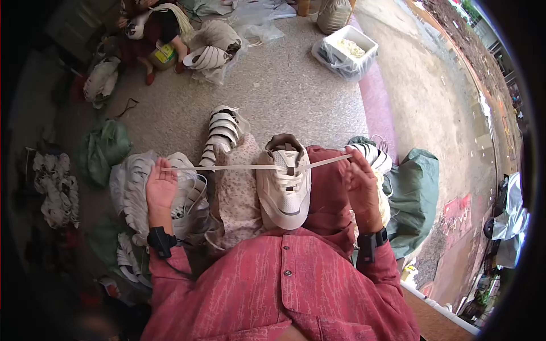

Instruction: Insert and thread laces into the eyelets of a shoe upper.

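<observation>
A white and beige sneaker [283,193] rests on my lap between my thighs, its toe toward me and its dark-lined opening away. A pale flat shoelace [227,167] comes out of its upper eyelets and stretches to both sides. My left hand [162,190], palm up, is closed on one end of the lace, out to the left. On the right, my right hand [362,184] pinches the other end, held slightly higher. The lower rows of the sneaker are threaded in a criss-cross.
Nested white shoe uppers [223,133] lean beyond my left leg. A plastic bag of shoes [133,196] stands at my left, a green sack [418,182] at my right. Farther off are a white tub [347,54] holding pale laces and a seated person [153,34] with a shoe.
</observation>
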A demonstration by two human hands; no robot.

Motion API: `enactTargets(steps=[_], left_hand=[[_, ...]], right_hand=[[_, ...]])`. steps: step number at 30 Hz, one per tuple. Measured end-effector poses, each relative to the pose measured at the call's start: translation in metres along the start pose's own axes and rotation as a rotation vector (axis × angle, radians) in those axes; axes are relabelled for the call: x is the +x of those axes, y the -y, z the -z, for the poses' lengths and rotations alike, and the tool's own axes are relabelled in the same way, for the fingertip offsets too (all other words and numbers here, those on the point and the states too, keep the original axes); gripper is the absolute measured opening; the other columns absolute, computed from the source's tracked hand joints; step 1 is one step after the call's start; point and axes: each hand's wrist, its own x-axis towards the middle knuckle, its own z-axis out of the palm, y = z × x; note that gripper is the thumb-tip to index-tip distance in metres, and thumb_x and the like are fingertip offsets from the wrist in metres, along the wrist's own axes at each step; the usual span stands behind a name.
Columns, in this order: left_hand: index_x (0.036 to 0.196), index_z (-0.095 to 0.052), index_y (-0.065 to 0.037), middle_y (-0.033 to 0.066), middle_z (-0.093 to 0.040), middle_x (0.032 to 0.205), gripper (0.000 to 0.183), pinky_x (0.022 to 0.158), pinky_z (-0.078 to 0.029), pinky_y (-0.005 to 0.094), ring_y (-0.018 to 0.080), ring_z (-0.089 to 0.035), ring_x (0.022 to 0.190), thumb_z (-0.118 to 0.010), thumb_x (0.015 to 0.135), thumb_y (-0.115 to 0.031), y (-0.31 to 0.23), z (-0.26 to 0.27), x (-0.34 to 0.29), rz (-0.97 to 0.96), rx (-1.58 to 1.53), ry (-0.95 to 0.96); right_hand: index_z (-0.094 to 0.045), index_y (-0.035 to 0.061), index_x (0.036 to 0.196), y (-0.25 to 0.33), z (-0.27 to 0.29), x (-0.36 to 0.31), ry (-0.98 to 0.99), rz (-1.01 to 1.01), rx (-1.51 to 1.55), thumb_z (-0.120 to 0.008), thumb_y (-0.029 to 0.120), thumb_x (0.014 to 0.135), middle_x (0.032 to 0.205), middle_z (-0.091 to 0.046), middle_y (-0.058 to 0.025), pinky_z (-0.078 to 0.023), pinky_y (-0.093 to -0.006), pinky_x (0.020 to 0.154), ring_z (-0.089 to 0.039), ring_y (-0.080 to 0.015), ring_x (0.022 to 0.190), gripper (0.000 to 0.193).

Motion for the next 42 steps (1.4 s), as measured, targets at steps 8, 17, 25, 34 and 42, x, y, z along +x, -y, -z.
enactTargets(steps=[8,17,25,34,42], left_hand=[[0.123,-0.058,-0.003,0.007,-0.063,0.123,0.03,0.096,-0.045,0.0342,0.0173,-0.061,0.109,-0.049,0.099,-0.018,-0.025,0.0,-0.029,-0.185,-0.254,-0.156],[0.133,-0.047,-0.001,0.0095,-0.063,0.116,0.037,0.056,-0.045,0.0187,0.01,-0.062,0.087,-0.051,0.098,-0.012,-0.006,-0.016,-0.058,-0.291,0.184,0.121],[0.106,-0.066,0.002,0.0087,-0.071,0.088,0.021,0.055,-0.047,0.0201,0.0106,-0.063,0.068,-0.061,0.092,-0.013,0.088,-0.141,-0.045,-0.359,0.943,0.405],[0.089,-0.065,-0.001,-0.0002,-0.06,0.068,0.016,0.056,-0.044,0.0237,0.0067,-0.053,0.062,-0.06,0.093,-0.016,0.155,-0.171,-0.061,-0.096,1.337,0.728],[0.09,-0.063,0.001,-0.0026,-0.057,0.071,0.02,0.061,-0.042,0.0228,0.0036,-0.05,0.069,-0.057,0.095,-0.017,0.154,-0.169,-0.066,-0.161,1.297,0.721]], right_hand=[[-0.055,0.0043,0.125,0.031,0.139,0.009,-0.394,0.316,0.727,-0.06,0.001,0.09,0.108,-0.066,-0.0101,-0.05,-0.032,0.086,-0.061,-0.0188,0.099,0.035],[-0.058,0.0005,0.118,-0.004,0.244,-0.018,-0.589,0.323,0.571,-0.065,0.004,0.089,0.105,-0.066,-0.0072,-0.052,-0.0246,0.074,-0.063,-0.0145,0.083,0.03],[-0.066,-0.0005,0.1,-0.006,0.049,0.035,-0.164,0.26,-0.415,-0.062,0.005,0.092,0.09,-0.065,-0.0033,-0.049,-0.022,0.063,-0.059,-0.0095,0.071,0.011],[-0.061,0.0005,0.094,-0.029,-0.045,0.034,0.297,0.227,-0.934,-0.061,0.009,0.092,0.079,-0.057,0.0002,-0.044,-0.0228,0.066,-0.054,-0.0082,0.075,0.009],[-0.06,0.0008,0.091,-0.005,-0.047,0.044,0.385,-0.077,-0.852,-0.061,0.016,0.092,0.075,-0.053,0.0022,-0.039,-0.0227,0.06,-0.049,-0.0075,0.069,0.016]])
